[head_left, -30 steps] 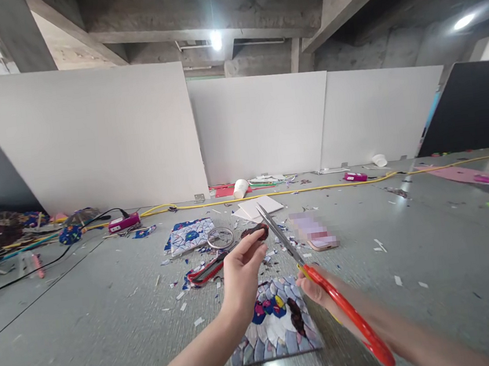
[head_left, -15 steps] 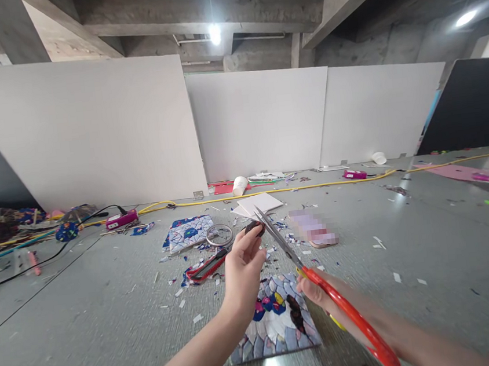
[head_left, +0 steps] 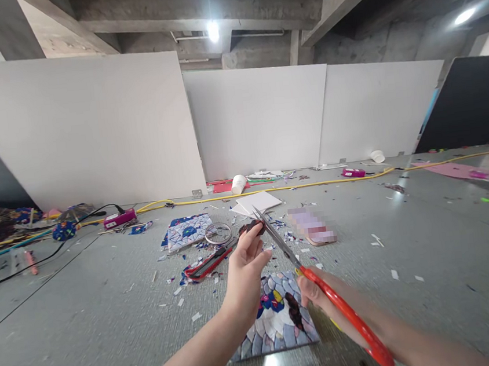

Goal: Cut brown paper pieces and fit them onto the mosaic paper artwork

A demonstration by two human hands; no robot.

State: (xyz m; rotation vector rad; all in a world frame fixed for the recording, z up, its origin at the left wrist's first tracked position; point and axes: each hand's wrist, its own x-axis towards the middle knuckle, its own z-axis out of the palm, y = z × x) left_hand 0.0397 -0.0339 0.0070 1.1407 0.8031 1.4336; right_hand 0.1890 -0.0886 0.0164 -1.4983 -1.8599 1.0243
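Observation:
Between the fingertips of my left hand [head_left: 245, 270] is a small dark brown piece [head_left: 249, 227]. My right hand [head_left: 326, 296] grips the red-handled scissors [head_left: 342, 306], their blades pointing up and left with the tips beside the dark piece. Below my hands a mosaic-like panel [head_left: 281, 325] lies on the grey surface, with blue, pink and yellow patches and dark brown pieces on its right side. Left of my left hand lies a red and black utility knife [head_left: 209, 264], and behind it a roll of tape [head_left: 218, 233].
A blue and white patterned panel [head_left: 188, 232] lies left of the tape. White sheets [head_left: 259, 203] and a paper cup [head_left: 238, 184] are behind my hands. A phone [head_left: 312, 226] lies right of the blades. A yellow cable [head_left: 271, 190] crosses the back, before white boards [head_left: 259, 120]. Scraps are scattered around.
More of the dark piece shows left of my left fingertips. The scissor blades have closed slightly, and the view has shifted a little.

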